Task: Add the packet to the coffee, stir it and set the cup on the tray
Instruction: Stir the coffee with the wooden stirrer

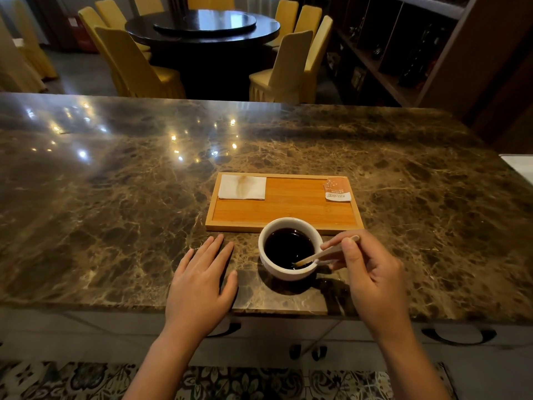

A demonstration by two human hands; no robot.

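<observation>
White cup (289,249) of dark coffee (288,246) sits on the counter (115,183), touching the tray (284,210) at its 6 o'clock. I see my right hand (372,281) pinching a stirrer (326,252); left hand (199,284) flat, fingers loosely spread. Packet (338,189) at the tray's 2 o'clock.

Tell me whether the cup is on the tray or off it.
Off. The cup stands on the counter, just in front of the tray, while the right hand holds a stirrer in the coffee.
</observation>
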